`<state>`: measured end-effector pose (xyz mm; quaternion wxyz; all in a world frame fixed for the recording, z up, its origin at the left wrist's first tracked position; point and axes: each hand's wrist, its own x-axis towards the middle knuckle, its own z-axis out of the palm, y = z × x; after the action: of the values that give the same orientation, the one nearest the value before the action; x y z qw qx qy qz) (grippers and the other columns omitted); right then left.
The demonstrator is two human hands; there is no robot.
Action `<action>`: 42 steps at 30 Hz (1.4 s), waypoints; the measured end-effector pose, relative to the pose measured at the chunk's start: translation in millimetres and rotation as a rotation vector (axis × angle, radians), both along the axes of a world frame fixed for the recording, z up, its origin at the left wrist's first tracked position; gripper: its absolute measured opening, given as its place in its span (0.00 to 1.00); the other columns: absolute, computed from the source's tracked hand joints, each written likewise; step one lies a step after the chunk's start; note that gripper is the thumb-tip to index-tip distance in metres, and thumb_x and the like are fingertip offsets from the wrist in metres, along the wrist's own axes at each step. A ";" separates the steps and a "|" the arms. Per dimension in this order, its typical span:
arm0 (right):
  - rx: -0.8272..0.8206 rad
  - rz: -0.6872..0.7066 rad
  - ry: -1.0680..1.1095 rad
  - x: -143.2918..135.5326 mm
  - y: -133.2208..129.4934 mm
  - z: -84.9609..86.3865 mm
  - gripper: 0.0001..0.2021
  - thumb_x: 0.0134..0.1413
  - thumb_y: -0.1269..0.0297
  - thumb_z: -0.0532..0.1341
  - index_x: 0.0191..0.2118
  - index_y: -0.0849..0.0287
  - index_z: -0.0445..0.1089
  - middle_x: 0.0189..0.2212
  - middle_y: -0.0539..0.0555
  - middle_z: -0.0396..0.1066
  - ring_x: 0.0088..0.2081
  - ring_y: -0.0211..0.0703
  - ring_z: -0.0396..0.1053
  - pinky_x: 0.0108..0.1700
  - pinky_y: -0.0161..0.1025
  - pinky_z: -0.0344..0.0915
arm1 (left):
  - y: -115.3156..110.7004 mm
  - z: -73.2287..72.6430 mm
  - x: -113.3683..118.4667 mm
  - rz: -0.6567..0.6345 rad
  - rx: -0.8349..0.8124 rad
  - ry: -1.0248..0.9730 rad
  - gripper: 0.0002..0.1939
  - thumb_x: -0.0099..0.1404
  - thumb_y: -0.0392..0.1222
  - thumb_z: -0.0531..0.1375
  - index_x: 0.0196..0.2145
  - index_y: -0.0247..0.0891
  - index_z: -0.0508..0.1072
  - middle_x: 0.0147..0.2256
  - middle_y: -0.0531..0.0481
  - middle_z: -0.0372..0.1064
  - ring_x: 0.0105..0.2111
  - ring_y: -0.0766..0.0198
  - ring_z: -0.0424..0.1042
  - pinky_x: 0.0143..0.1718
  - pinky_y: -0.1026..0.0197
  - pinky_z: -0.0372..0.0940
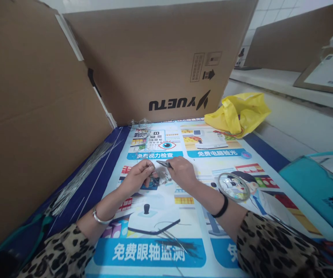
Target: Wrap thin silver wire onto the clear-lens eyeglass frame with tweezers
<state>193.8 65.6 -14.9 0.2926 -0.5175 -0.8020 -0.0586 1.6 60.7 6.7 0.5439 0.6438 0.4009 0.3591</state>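
My left hand (137,177) is closed, with thumb and forefinger pinched on a thin wire piece with small clear beads (164,177), which hangs between my two hands. Its finer detail is too small to make out. My right hand (183,172) is wrapped round a pair of needle-nose pliers (163,164), whose jaws point left toward my left fingertips. I cannot tell whether the jaws touch the wire. Most of the pliers' handles are hidden inside my right palm.
A bundle of silvery wires (81,175) lies left, near green-handled pliers (36,231). Loose dark wires (178,245) lie in front. At right are a round clear dish (233,187), a yellow plastic bag (241,112) and a teal bag (313,185). Cardboard (154,61) walls the back and left.
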 end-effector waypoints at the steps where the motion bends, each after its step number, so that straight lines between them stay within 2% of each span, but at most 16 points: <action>1: 0.003 0.004 -0.003 0.1 0.0 -0.1 0.07 0.52 0.70 0.57 0.35 0.59 0.71 0.30 0.53 0.71 0.35 0.42 0.64 0.39 0.36 0.58 | 0.0 -0.7 -0.3 -0.004 0.000 0.000 0.12 0.64 0.49 0.52 0.33 0.37 0.60 0.27 0.55 0.68 0.13 0.76 0.59 0.15 0.71 0.49; 18: 0.155 -0.018 -0.037 4.6 1.6 -1.8 0.09 0.55 0.68 0.54 0.34 0.59 0.72 0.26 0.54 0.68 0.32 0.43 0.60 0.37 0.38 0.54 | -1.5 0.9 -0.9 -0.006 -0.015 0.007 0.13 0.63 0.50 0.53 0.32 0.37 0.60 0.27 0.54 0.68 0.14 0.76 0.59 0.16 0.70 0.50; 28: 0.163 -0.006 -0.087 3.9 -0.2 -1.6 0.10 0.55 0.70 0.53 0.33 0.59 0.72 0.25 0.54 0.68 0.32 0.43 0.60 0.37 0.39 0.53 | -2.1 0.8 -1.3 0.006 -0.031 0.001 0.13 0.63 0.51 0.53 0.32 0.38 0.61 0.27 0.55 0.69 0.14 0.76 0.59 0.15 0.70 0.50; 36: 0.128 0.008 -0.040 6.2 -6.1 0.2 0.10 0.55 0.69 0.53 0.34 0.59 0.73 0.25 0.53 0.68 0.31 0.42 0.60 0.37 0.37 0.54 | -1.8 -0.8 -2.5 0.014 -0.013 0.011 0.12 0.63 0.49 0.53 0.32 0.38 0.61 0.27 0.54 0.70 0.13 0.76 0.59 0.15 0.70 0.49; 38: 0.115 0.004 -0.030 6.2 -7.6 2.3 0.10 0.55 0.69 0.53 0.34 0.59 0.73 0.25 0.53 0.68 0.31 0.42 0.60 0.36 0.37 0.54 | -2.5 -0.2 -3.0 0.028 0.001 0.041 0.12 0.63 0.50 0.53 0.32 0.38 0.62 0.22 0.56 0.68 0.13 0.75 0.58 0.15 0.70 0.48; 42: 0.112 0.004 -0.019 5.9 -8.8 4.5 0.09 0.55 0.69 0.55 0.34 0.59 0.73 0.25 0.53 0.68 0.31 0.42 0.61 0.36 0.36 0.55 | -5.1 3.2 -3.2 0.050 0.029 0.081 0.11 0.64 0.49 0.52 0.32 0.38 0.63 0.11 0.60 0.58 0.11 0.73 0.53 0.15 0.70 0.46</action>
<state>199.6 56.8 -10.4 0.3137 -0.4980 -0.8013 -0.1074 -1.5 55.5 10.0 0.5088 0.6555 0.4333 0.3518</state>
